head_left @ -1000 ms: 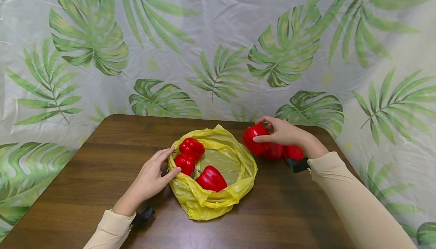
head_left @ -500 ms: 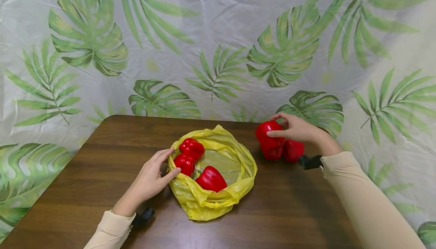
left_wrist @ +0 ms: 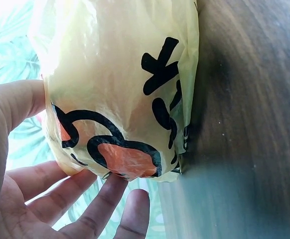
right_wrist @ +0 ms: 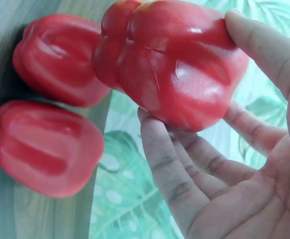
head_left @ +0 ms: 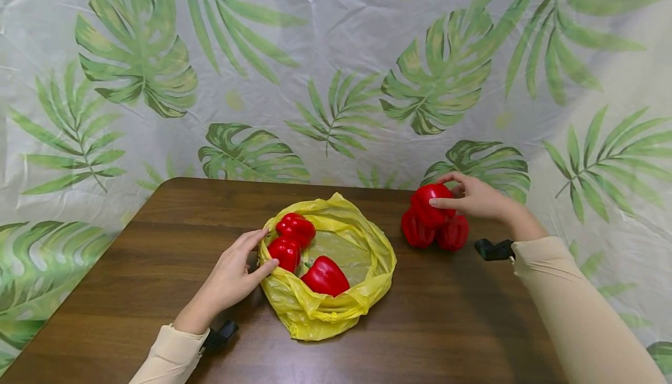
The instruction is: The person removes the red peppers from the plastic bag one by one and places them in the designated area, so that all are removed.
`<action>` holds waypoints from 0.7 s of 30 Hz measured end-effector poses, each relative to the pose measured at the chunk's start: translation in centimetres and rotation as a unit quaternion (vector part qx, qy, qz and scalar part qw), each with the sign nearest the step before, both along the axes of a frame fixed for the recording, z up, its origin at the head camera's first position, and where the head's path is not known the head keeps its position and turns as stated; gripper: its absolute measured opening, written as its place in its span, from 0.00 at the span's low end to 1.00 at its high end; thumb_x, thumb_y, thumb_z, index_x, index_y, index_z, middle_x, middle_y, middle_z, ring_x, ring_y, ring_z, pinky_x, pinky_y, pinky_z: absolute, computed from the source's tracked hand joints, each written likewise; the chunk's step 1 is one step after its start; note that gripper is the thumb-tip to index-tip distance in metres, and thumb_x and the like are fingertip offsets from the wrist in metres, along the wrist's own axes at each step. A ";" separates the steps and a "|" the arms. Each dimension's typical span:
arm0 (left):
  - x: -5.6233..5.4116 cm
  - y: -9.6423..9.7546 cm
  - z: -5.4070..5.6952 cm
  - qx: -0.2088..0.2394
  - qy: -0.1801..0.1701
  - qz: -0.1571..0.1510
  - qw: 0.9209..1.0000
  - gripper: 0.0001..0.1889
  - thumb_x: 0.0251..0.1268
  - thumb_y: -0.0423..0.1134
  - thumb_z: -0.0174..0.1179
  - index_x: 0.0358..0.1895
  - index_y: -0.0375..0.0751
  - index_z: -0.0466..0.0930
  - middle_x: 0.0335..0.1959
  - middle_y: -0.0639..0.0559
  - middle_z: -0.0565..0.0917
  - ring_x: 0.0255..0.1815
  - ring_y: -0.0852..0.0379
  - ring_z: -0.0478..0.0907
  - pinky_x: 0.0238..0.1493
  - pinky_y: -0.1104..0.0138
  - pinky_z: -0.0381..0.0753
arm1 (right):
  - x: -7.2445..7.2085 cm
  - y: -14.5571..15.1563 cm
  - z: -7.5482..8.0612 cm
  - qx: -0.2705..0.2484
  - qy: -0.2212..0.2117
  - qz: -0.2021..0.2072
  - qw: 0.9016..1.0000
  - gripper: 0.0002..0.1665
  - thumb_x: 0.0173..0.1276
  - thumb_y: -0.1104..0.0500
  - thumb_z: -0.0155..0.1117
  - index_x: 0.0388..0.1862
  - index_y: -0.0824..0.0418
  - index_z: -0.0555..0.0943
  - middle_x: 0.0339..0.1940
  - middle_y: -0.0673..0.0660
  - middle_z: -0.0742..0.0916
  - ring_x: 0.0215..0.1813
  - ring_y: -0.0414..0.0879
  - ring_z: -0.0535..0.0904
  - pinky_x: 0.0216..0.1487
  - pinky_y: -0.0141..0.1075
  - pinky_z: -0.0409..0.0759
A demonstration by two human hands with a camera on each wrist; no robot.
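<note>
My right hand (head_left: pixel 475 200) grips a red bell pepper (head_left: pixel 433 206) between thumb and fingers. In the right wrist view this bell pepper (right_wrist: pixel 172 64) is raised above the table. Just beneath it, two more red bell peppers (head_left: pixel 417 232) sit side by side. My left hand (head_left: pixel 231 273) holds the left rim of an open yellow plastic bag (head_left: pixel 341 317), with thumb and fingers spread along it. Inside the bag lie three red peppers: one at the front with its green stem showing (head_left: pixel 325 276), two by the left wall. The left wrist view shows the bag's printed side (left_wrist: pixel 120 89).
A brown wooden table (head_left: pixel 173 232) bears everything. Behind it hangs a pale cloth (head_left: pixel 336 51) printed with green leaves. Each wrist carries a small black device, such as the right wrist's device (head_left: pixel 493 250).
My right hand has moved right with its bell pepper, from near the bag's right side to over the two other peppers. The left hand and the bag have stayed put.
</note>
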State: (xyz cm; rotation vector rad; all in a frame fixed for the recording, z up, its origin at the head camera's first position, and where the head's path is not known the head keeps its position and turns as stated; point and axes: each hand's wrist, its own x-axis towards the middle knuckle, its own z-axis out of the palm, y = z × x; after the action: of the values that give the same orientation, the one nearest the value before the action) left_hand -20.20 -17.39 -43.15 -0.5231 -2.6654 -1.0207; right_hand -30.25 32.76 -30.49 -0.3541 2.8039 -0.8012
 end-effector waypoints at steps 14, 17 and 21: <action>0.1 0.0 0.1 0.001 -0.004 0.000 1.000 0.37 0.72 0.46 0.72 0.78 0.33 0.71 0.75 0.37 0.77 0.72 0.34 0.78 0.58 0.44 0.88 | 0.4 3.7 0.4 -0.018 -0.008 -0.043 0.999 0.47 0.80 0.41 0.64 0.82 0.68 0.61 0.66 0.79 0.82 0.46 0.49 0.89 0.47 0.39 0.87; 0.1 0.0 0.1 0.001 -0.003 -0.001 1.000 0.37 0.72 0.46 0.72 0.77 0.32 0.72 0.75 0.37 0.77 0.72 0.34 0.78 0.60 0.44 0.87 | 0.6 4.5 0.2 -0.032 -0.012 -0.056 0.998 0.47 0.81 0.41 0.64 0.83 0.68 0.61 0.68 0.80 0.80 0.47 0.48 0.88 0.45 0.38 0.88; 0.0 0.0 0.1 -0.002 0.004 -0.001 1.000 0.36 0.72 0.45 0.72 0.77 0.32 0.72 0.74 0.37 0.77 0.72 0.35 0.78 0.62 0.44 0.86 | 0.8 5.7 0.0 -0.047 -0.020 -0.069 0.996 0.46 0.81 0.41 0.63 0.83 0.68 0.60 0.70 0.81 0.77 0.49 0.49 0.88 0.45 0.36 0.88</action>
State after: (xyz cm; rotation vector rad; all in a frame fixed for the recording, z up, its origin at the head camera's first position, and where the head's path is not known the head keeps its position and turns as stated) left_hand -20.16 -17.41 -43.08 -0.5303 -2.6602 -1.0122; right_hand -29.41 38.47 -30.47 -0.1565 2.7837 -0.9610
